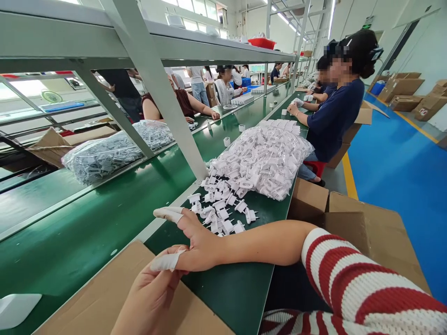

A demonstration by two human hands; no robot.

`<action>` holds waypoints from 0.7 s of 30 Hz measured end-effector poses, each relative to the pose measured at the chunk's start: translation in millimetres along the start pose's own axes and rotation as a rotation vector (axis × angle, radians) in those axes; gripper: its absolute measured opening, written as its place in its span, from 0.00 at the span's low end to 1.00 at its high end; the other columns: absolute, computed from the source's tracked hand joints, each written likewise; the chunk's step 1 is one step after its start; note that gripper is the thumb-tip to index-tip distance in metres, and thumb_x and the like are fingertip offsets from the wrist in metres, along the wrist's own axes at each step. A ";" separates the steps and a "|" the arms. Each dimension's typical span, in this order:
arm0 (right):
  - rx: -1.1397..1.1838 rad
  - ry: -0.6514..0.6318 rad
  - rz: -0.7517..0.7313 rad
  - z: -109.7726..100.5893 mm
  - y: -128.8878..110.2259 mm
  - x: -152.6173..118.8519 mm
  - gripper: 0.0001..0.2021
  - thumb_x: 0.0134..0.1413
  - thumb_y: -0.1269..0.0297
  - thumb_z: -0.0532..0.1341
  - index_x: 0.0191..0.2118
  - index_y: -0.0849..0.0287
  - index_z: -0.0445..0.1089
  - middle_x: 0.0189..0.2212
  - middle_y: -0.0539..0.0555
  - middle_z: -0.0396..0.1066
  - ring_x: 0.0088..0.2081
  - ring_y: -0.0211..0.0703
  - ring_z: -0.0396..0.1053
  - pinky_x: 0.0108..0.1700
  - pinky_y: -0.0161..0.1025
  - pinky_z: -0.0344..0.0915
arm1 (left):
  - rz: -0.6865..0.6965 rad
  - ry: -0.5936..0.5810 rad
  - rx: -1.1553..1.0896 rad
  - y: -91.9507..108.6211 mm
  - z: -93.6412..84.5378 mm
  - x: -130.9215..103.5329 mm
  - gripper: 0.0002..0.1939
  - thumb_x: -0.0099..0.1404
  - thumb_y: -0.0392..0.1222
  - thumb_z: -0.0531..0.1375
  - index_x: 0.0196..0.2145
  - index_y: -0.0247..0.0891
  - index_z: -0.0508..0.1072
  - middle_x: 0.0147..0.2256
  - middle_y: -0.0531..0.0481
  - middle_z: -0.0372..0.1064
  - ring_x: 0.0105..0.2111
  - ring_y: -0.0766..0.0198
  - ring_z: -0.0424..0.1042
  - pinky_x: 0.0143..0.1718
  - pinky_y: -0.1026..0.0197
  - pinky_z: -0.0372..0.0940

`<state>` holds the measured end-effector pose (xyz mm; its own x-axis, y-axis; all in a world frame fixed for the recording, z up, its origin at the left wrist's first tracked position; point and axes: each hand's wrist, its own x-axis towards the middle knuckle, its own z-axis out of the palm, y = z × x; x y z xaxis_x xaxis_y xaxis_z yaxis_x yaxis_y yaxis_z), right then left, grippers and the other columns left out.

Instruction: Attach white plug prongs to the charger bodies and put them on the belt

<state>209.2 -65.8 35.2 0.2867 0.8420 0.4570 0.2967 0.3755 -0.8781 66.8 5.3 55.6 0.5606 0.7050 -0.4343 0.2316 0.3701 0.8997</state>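
My right hand reaches in from the right over the green table. White tape or finger covers wrap its thumb and the fingers stretched out ahead. Those fingers are extended and hold nothing. From below, my left hand is closed in a pinch around the wrapped thumb of my right hand. Beyond my hands lies a loose pile of white plug pieces with metal pins. Behind the pile is a large clear plastic bag full of similar white pieces.
Flat brown cardboard lies under my left hand. A green conveyor belt runs along the left, carrying a white piece. A slanted metal post stands close ahead. Open cardboard boxes are at right; a co-worker sits beyond.
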 end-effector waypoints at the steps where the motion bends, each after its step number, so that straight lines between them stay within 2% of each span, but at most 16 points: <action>1: -0.013 -0.005 -0.007 0.8 1.9 0.8 0.46 0.54 0.50 0.74 0.75 0.51 0.57 0.73 0.61 0.56 0.76 0.51 0.53 0.77 0.51 0.49 | 0.014 -0.011 0.002 -2.0 0.1 1.5 0.36 0.28 0.66 0.82 0.32 0.42 0.85 0.38 0.45 0.79 0.37 0.57 0.73 0.35 0.62 0.75; 6: -0.034 0.038 0.112 2.9 13.3 4.0 0.39 0.59 0.52 0.69 0.73 0.52 0.59 0.70 0.60 0.61 0.72 0.50 0.60 0.74 0.51 0.56 | 0.112 -0.047 -0.068 -5.8 0.2 5.3 0.31 0.42 0.61 0.81 0.39 0.39 0.85 0.37 0.46 0.78 0.34 0.62 0.70 0.36 0.64 0.70; 10: -0.057 0.145 0.124 2.0 18.3 6.3 0.36 0.63 0.51 0.64 0.73 0.54 0.58 0.70 0.61 0.60 0.72 0.49 0.59 0.76 0.52 0.52 | 0.216 -0.149 -0.262 -0.8 4.2 -0.3 0.25 0.48 0.50 0.81 0.42 0.39 0.86 0.41 0.46 0.78 0.38 0.62 0.72 0.42 0.63 0.70; 13: -0.060 0.187 0.111 1.3 18.0 7.4 0.38 0.62 0.49 0.65 0.73 0.55 0.58 0.71 0.62 0.58 0.73 0.51 0.56 0.76 0.54 0.50 | 0.258 -0.200 -0.301 0.7 6.2 -3.0 0.25 0.52 0.53 0.80 0.45 0.39 0.87 0.42 0.44 0.78 0.38 0.63 0.71 0.43 0.62 0.69; 16: -0.083 0.204 0.075 2.3 16.2 5.3 0.40 0.60 0.49 0.67 0.72 0.57 0.58 0.72 0.63 0.57 0.74 0.53 0.54 0.77 0.54 0.48 | 0.281 -0.205 -0.258 -4.0 7.6 -3.3 0.21 0.56 0.55 0.79 0.42 0.40 0.88 0.43 0.44 0.80 0.37 0.64 0.70 0.43 0.63 0.68; 21: -0.141 0.223 0.056 3.8 17.7 0.8 0.39 0.60 0.49 0.66 0.73 0.53 0.57 0.71 0.62 0.57 0.74 0.54 0.55 0.77 0.57 0.49 | 0.285 -0.253 -0.190 -13.3 10.9 -1.3 0.20 0.56 0.55 0.79 0.41 0.39 0.88 0.44 0.42 0.82 0.42 0.56 0.75 0.49 0.57 0.70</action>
<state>211.2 -56.9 19.5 0.4948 0.7482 0.4421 0.3946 0.2598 -0.8814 71.7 -7.1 44.7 0.7638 0.6335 -0.1237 -0.0984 0.3038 0.9477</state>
